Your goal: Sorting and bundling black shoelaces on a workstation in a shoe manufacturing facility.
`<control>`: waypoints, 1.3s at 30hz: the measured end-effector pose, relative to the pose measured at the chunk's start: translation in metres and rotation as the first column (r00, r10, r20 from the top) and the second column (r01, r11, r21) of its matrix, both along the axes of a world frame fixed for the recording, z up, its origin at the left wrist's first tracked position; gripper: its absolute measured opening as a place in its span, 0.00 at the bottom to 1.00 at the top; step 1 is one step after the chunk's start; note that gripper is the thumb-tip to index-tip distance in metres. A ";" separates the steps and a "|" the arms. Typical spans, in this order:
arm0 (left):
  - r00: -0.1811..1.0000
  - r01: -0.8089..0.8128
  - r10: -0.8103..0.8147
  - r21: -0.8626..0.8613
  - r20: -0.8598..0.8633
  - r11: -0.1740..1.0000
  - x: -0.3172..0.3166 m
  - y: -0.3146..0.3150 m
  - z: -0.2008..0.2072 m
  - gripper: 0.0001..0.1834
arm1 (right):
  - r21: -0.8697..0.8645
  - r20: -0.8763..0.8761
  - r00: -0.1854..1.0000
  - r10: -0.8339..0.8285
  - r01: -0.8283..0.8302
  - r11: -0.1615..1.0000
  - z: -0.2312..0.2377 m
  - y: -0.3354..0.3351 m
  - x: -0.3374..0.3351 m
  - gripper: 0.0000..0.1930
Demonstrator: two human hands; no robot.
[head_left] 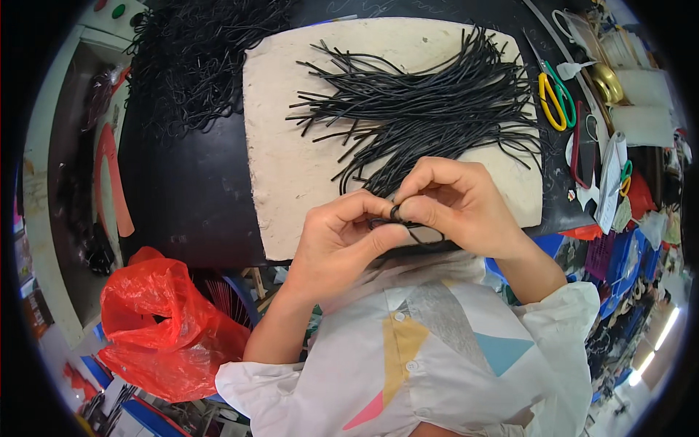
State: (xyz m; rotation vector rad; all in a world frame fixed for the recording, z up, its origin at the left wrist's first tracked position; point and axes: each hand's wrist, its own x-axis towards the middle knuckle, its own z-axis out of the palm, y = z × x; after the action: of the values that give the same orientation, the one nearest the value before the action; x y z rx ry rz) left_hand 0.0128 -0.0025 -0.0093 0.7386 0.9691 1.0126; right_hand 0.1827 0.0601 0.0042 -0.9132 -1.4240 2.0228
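My left hand (346, 233) and my right hand (448, 200) meet over the near edge of a beige board (280, 167). Between thumb and forefinger, each pinches part of one thin black cord (395, 213), which is looped at the fingertips. Part of the cord hangs below my right fingers, and the rest is hidden by my hands. Just beyond my fingers, a bundle of straight black cords (415, 102) lies spread across the board.
A tangled heap of black cords (193, 65) covers the table's far left. Yellow-handled scissors (551, 102) and green-handled scissors (566, 95) lie right of the board. A red plastic bag (164, 320) stands at the near left, beside the black table (182, 197).
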 end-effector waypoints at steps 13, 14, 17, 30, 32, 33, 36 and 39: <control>0.969 -0.124 0.130 0.041 -0.210 0.991 0.000 0.004 0.013 0.07 | 0.438 0.049 0.988 -0.143 0.108 0.893 -0.007 -0.011 -0.004 0.06; 0.946 -0.111 0.142 0.119 -0.292 0.987 -0.001 0.004 0.012 0.07 | 0.232 0.054 0.987 -0.152 0.136 0.963 -0.001 -0.011 -0.005 0.05; 0.897 -0.041 0.150 0.260 -0.415 0.965 -0.003 0.005 0.010 0.06 | -0.093 0.046 0.999 -0.028 0.032 0.995 -0.002 -0.004 0.002 0.05; 0.970 -0.022 0.031 0.039 -0.242 0.999 -0.007 0.008 0.003 0.05 | 0.591 0.238 0.950 -0.202 0.024 0.807 -0.003 -0.008 0.001 0.04; 0.972 -0.045 0.055 0.050 -0.227 0.998 -0.009 0.007 0.001 0.03 | 0.593 0.255 0.945 -0.203 0.013 0.805 -0.003 -0.008 0.001 0.04; 0.974 -0.096 0.105 0.057 -0.199 0.994 -0.010 0.007 -0.001 0.02 | 0.593 0.264 0.943 -0.204 0.007 0.805 -0.003 -0.008 0.002 0.03; 0.974 -0.219 0.214 -0.077 -0.072 0.973 -0.008 0.008 0.004 0.03 | 0.583 0.255 0.949 -0.186 0.003 0.812 -0.007 -0.007 0.005 0.04; 0.966 -0.241 0.231 -0.085 -0.113 0.967 -0.002 0.011 0.010 0.05 | 0.542 0.238 0.952 -0.195 0.036 0.839 -0.013 -0.010 0.004 0.05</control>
State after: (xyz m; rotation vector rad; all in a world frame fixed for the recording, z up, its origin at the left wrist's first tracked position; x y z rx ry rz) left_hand 0.0112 0.0088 0.0004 0.6069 1.2085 1.1336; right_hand 0.1865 0.0501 -0.0090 -1.0278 -1.9025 1.3178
